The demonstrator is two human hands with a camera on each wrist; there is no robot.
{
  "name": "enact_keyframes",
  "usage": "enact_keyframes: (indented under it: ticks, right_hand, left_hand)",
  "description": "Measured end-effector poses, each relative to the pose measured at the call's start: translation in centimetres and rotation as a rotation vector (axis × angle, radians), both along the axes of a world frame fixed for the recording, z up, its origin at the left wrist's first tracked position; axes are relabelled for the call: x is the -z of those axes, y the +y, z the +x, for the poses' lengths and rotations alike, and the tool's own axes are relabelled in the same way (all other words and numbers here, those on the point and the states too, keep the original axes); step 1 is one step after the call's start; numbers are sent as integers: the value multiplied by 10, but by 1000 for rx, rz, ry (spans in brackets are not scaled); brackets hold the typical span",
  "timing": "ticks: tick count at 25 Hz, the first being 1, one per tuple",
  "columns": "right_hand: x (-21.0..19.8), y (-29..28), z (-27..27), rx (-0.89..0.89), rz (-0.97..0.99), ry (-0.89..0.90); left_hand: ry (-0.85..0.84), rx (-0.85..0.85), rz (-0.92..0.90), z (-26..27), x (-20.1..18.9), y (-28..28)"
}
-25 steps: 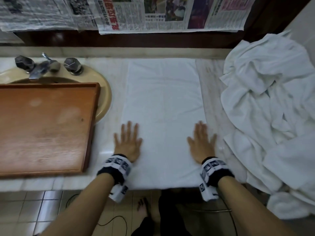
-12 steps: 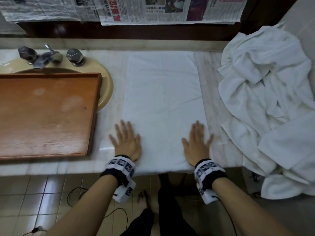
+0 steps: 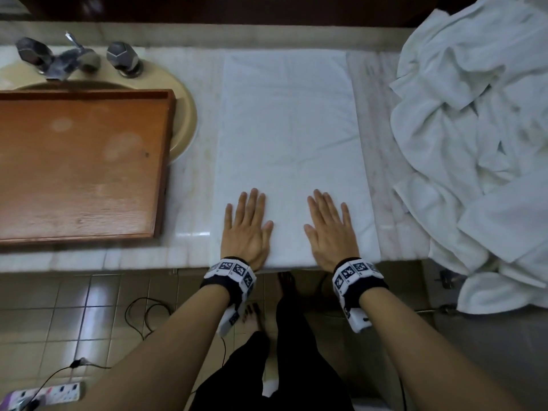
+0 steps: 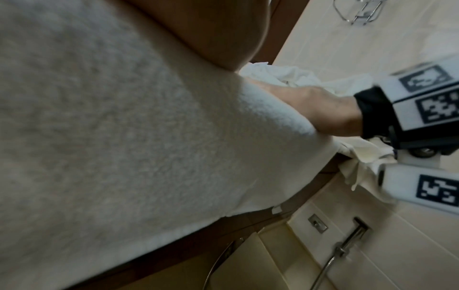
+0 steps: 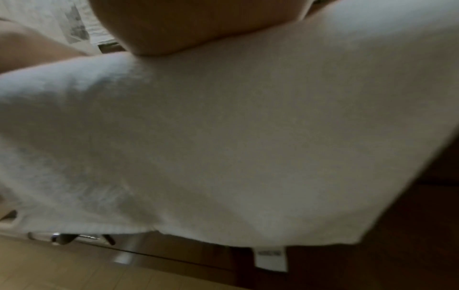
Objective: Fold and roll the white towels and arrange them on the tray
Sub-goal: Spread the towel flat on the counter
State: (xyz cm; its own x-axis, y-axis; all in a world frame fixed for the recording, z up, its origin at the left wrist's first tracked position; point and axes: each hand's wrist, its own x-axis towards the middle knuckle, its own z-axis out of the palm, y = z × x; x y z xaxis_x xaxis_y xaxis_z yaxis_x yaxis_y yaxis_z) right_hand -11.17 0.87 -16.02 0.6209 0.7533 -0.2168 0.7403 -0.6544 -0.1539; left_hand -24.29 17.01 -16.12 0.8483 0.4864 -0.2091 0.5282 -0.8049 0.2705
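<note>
A white towel (image 3: 289, 137) lies folded into a long flat strip on the marble counter, its near end at the counter's front edge. My left hand (image 3: 247, 229) presses flat on the towel's near left part, fingers straight. My right hand (image 3: 330, 229) lies flat on the near right part, fingers straight too. A brown wooden tray (image 3: 80, 164) sits to the left, over the sink, with nothing on it. Both wrist views are filled with the towel (image 4: 124, 137) (image 5: 248, 147) seen close up; a label tag (image 5: 270, 259) hangs from its edge.
A heap of loose white towels (image 3: 480, 149) covers the counter's right end and hangs over its edge. Taps (image 3: 71, 57) and a beige sink rim (image 3: 186, 120) lie behind the tray. A power strip (image 3: 50, 396) and cables lie on the tiled floor.
Both hands have slid inward and toward the near edge along the towel, staying flat. The head view has tilted downward, showing more floor.
</note>
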Motion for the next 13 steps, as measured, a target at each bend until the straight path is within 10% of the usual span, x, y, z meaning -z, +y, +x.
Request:
enact_keyframes:
  ticks: [8,13]
  right_hand:
    - [-27,-7,40,531,-131,97]
    - [-29,63,21,-36,-49,181]
  left_hand:
    - [101,-285,-67,-17,-20,50]
    - [35,66,-231,55,-25,15]
